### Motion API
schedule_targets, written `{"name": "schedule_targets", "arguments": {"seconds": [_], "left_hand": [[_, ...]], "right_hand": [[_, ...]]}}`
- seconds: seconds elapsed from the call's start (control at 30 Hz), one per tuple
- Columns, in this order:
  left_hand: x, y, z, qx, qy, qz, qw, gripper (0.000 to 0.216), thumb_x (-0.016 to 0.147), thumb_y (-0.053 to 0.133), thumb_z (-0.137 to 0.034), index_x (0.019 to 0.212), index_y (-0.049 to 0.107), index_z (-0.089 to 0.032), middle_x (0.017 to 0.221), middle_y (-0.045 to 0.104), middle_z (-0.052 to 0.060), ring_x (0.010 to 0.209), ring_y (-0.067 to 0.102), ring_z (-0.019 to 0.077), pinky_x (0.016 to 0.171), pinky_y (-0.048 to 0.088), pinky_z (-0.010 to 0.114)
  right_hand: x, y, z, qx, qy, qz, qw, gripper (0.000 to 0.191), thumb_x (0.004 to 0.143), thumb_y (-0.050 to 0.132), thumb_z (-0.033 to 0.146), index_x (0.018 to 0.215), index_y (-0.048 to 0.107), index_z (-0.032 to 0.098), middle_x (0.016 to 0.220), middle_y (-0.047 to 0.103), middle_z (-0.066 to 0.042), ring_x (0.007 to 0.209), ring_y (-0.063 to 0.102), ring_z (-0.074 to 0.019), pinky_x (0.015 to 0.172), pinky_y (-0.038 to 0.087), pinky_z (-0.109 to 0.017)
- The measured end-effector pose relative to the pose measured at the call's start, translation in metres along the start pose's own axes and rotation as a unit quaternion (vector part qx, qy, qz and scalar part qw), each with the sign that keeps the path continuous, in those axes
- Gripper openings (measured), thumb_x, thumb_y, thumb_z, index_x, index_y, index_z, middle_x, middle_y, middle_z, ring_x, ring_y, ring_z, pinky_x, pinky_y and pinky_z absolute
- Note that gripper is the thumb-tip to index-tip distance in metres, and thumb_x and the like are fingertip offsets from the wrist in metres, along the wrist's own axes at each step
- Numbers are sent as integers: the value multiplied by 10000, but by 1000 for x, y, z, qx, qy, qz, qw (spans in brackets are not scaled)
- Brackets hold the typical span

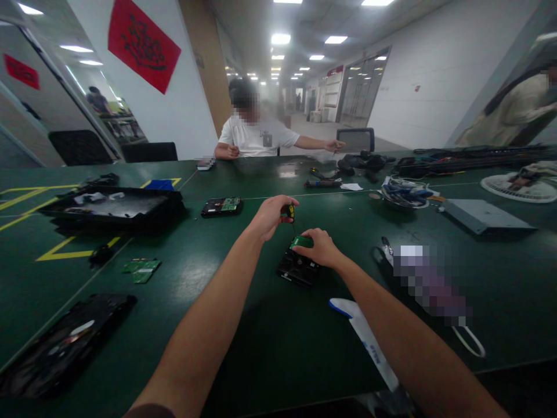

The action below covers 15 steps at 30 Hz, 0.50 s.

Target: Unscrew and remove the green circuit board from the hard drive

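Note:
A black hard drive [298,270] with a green circuit board [301,241] at its far end lies on the green table in front of me. My left hand [273,216] is closed around the black and yellow handle of a screwdriver [291,213]. The thin shaft points down at the board; whether its tip touches a screw is too small to tell. With fingers and thumb on either side, my right hand [321,248] grips the far end of the hard drive at the board. Part of the board is hidden under those fingers.
Another drive [221,206] lies beyond my left hand. Loose circuit boards [143,269], a black casing [65,342] and a black tray [113,206] are at left. At right are a cable bowl [404,194], a grey metal box [485,216] and a white-blue tool [365,334]. A person sits opposite.

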<state>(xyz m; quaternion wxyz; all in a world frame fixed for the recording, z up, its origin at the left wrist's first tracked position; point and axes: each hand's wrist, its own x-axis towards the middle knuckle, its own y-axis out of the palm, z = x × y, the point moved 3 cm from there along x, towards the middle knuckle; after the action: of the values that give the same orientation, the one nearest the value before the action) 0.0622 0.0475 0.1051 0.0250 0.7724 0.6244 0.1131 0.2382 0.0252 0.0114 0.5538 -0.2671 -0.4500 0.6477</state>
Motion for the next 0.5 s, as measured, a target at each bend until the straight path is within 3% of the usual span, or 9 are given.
{"name": "schedule_targets", "arguments": {"seconds": [0.23,0.33,0.5], "left_hand": [[-2,4,1,-45,-59,17,997,161,804,622,-285,898,661,-161,868,719,107,834,688,219,625,576,311],[-1,4,2,-49,-39,14,998,125,790,629,-268,832,662,-155,871,713,107,829,673,209,657,589,322],[-1,-1,-1,6,0,-1,1000,176,780,631,-283,805,724,-136,897,686,100,781,623,168,560,529,230]], "right_hand": [[1,0,0,-7,-2,-3,1000,590,784,687,687,1192,682,260,1170,659,-96,1099,591,-291,925,454,-408],[0,0,0,-5,-2,0,1000,595,784,683,693,1194,680,263,1177,659,-95,1101,589,-294,925,456,-410],[0,0,-1,-3,-1,5,1000,623,790,666,704,1218,670,252,1206,648,-107,1123,576,-302,939,451,-420]]}}
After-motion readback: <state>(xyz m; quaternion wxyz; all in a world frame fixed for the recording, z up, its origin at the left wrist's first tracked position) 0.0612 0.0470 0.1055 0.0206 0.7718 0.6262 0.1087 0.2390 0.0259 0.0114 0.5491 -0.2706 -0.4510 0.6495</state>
